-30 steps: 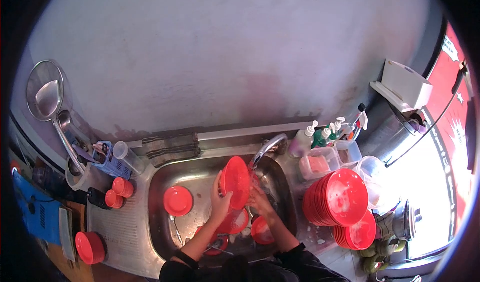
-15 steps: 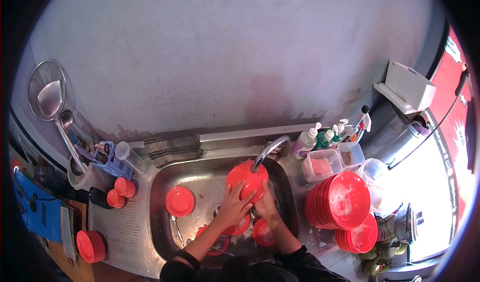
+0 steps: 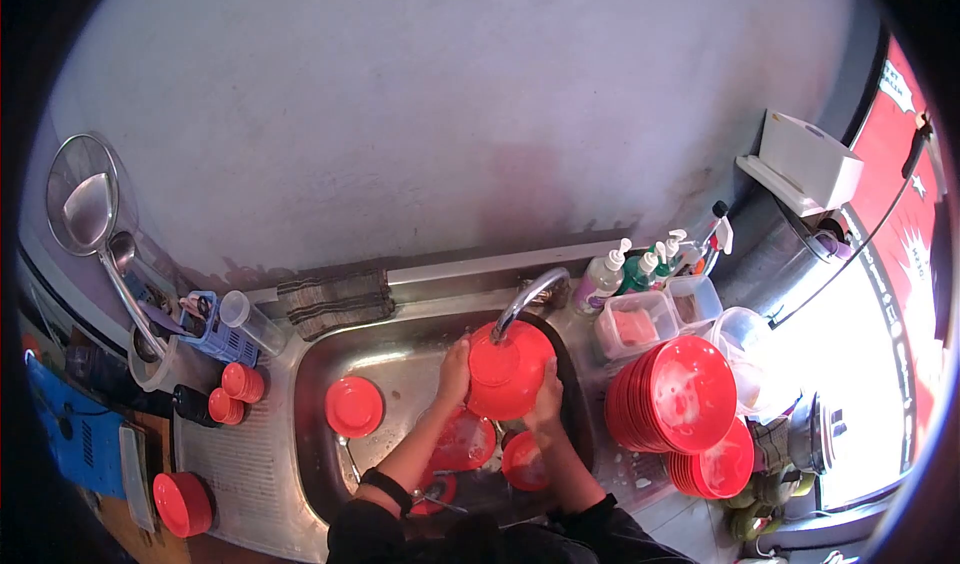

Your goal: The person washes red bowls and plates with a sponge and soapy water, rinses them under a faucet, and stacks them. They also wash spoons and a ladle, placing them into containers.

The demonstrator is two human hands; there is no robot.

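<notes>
Under the tap [image 3: 535,299] a red bowl [image 3: 515,369] is held with its underside facing up. My left hand [image 3: 455,372] grips its left rim, and my right hand [image 3: 545,399] grips its right side. Below, in the metal sink [image 3: 400,349], lie a red plate [image 3: 465,440], a small red bowl [image 3: 525,461] and another red dish [image 3: 434,494] with cutlery. A small red plate [image 3: 354,407] rests on the sink's left side beside a spoon [image 3: 348,454].
Stacks of soapy red bowls [image 3: 690,394] stand right of the sink, near plastic tubs [image 3: 635,326] and pump bottles [image 3: 602,282]. On the left are red cups [image 3: 242,382], red plates [image 3: 182,504], a blue basket [image 3: 222,339] and a utensil container [image 3: 175,364]. A striped cloth [image 3: 335,302] lies behind.
The bowl has been turned so its underside and foot ring show under the tap. My hands have moved apart to opposite sides of it. The view has shifted slightly.
</notes>
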